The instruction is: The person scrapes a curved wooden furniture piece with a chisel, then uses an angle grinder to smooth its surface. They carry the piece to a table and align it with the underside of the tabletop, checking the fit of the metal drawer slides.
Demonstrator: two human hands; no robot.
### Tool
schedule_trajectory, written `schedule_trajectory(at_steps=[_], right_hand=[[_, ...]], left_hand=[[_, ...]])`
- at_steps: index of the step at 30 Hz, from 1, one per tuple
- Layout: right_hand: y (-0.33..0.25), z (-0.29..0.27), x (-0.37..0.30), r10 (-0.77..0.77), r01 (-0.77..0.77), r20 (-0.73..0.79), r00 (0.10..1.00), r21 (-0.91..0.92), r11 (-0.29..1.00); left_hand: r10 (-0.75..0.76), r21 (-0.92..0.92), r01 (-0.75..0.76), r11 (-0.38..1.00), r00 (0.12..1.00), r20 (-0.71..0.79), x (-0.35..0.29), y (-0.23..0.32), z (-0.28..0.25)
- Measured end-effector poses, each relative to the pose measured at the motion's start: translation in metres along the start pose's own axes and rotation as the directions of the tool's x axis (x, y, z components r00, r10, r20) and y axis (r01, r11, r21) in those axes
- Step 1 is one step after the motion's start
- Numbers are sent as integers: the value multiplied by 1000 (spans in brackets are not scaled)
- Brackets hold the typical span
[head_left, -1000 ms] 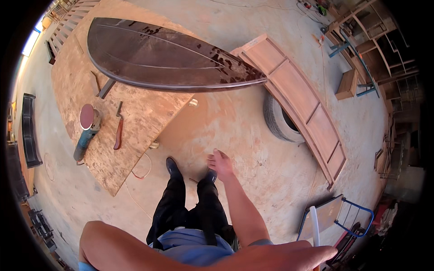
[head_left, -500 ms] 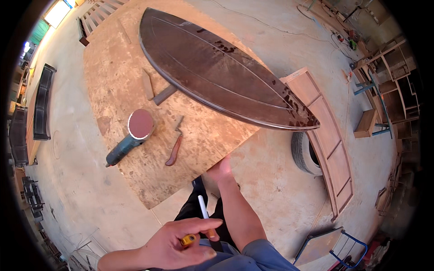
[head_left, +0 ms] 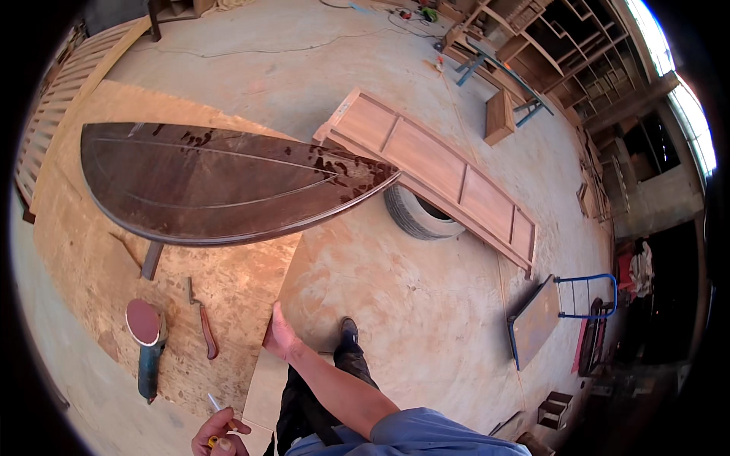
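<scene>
**Right grip [head_left: 281, 334] resting at the edge of the bench [head_left: 247, 281], left grip [head_left: 217, 425] holding a white stick [head_left: 214, 399]**

Taking 12 o'clock as straight up the view, the bench, a broad wooden sheet, is spreading toward 9 and 10 o'clock from the right grip. Its edge is running from about 12:30 to 6:30, and the right grip is touching it directly; the left grip is hanging at 7 o'clock from the right one, so the right is being the nearer to that edge. The right fingers are not showing clearly, so I cannot tell whether they are clenching the edge or only leaning on it.

A dark half-oval board [head_left: 220, 178] is lying over the bench at 11 o'clock from the right grip, its long axis stretching from 9 to 3, its pointed end jutting past the bench. A reddish framed panel [head_left: 433, 159] is slanting from 10 to 4, between 1 and 2 o'clock. A trolley [head_left: 536, 327] is standing well apart at 3. A tyre [head_left: 414, 219] is sitting under the panel.

At 9 o'clock, a sander [head_left: 150, 346] is lying pad up; between it and the right grip, a wooden-handled scraper [head_left: 208, 334] is pointing from 11:30 to 5:30.

The left grip is curling around the white stick, whose free end is pointing toward 11, and a small yellow thing [head_left: 212, 441].
</scene>
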State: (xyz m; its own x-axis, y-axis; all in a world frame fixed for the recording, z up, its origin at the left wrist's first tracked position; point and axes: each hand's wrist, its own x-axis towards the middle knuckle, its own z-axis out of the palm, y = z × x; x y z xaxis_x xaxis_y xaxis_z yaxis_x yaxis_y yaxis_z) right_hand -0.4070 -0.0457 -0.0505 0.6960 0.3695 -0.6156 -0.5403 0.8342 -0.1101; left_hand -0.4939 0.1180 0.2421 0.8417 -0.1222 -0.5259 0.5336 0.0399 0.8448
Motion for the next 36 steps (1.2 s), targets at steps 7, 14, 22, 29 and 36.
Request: schedule_trajectory(at_steps=[7,14,22,29,36], right_hand=[[8,-37,1,-40,35,-17,999,-253,967],[12,-49,15,-199,128,-24,980,-688,714],[23,-20,-30,-367,102,-34,930,-933,344],[-54,-36,-101,-97,344,331,939,-893,289],[-140,-221,-161,-305,47,126,944,-966,-254]], left_hand=[[25,60,-29,998,997,68,12,19,39],[-3,178,-11,984,997,77,15,39,97],[33,194,-76,978,976,216,7,44,142],[85,55,-136,989,839,537,7,75,192],[357,-186,-365,912,485,798,-6,109,239]])
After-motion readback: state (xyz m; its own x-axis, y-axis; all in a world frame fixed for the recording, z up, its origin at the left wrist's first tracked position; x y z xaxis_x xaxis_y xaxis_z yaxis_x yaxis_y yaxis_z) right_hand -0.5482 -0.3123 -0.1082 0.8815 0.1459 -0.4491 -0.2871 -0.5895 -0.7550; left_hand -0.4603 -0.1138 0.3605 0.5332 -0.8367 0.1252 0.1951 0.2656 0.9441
